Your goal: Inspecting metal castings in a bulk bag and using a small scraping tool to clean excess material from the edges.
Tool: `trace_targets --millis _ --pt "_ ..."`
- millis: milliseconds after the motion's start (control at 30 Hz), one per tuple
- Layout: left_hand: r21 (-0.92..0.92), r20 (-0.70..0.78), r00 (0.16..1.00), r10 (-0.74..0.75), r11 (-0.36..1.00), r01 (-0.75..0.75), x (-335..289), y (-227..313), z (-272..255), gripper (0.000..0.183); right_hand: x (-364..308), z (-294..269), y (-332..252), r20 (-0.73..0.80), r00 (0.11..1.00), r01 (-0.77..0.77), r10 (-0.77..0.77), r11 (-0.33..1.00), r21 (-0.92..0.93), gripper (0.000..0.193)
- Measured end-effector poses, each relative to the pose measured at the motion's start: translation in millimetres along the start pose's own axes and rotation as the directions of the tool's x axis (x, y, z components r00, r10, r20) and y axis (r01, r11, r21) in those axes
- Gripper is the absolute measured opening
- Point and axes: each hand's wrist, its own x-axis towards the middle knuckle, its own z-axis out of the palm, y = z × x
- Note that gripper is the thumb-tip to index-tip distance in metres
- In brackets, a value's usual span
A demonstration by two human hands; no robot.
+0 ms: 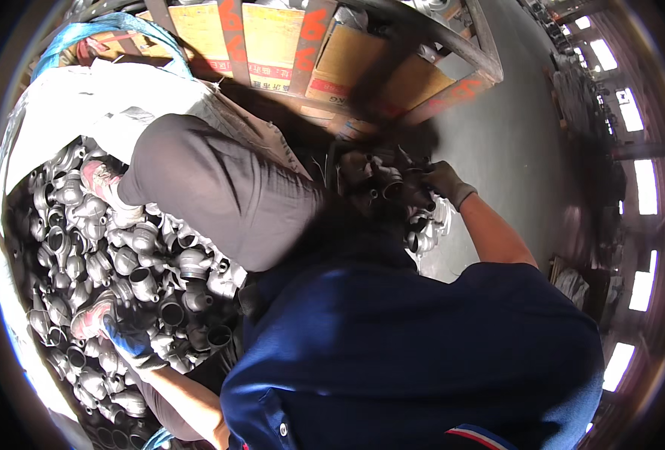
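Our right hand [446,182] touches a small casting cluster [392,189]; the white bulk bag [55,101] around our left hand [130,340] holds many more metal castings [143,283]. We cannot tell either grip.

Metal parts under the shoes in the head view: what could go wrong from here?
Footing might slip: the shoes are on loose, rounded metal parts that could roll.
Fingers could get pinched: the gloved left hand is down at the parts, close to one shoe.
Something may drop: the gloved right hand is at a dark cluster of parts.
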Motion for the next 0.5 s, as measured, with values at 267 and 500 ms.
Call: trace_targets --millis 267,500 --pt "0.279 0.384 0.916 0.117 0.931 -0.236 59.3 -5.9 -93.1 0.048 -11.9 -12.0 66.3 -0.260 0.892 -0.406 0.369 0.908 -0.102 0.040" --pt "0.296 0.183 0.975 0.125 0.939 -0.176 23.8 -19.7 -34.7 0.049 20.6 -37.1 124.9 -0.241 0.963 -0.118 0.119 0.993 0.020 0.018"
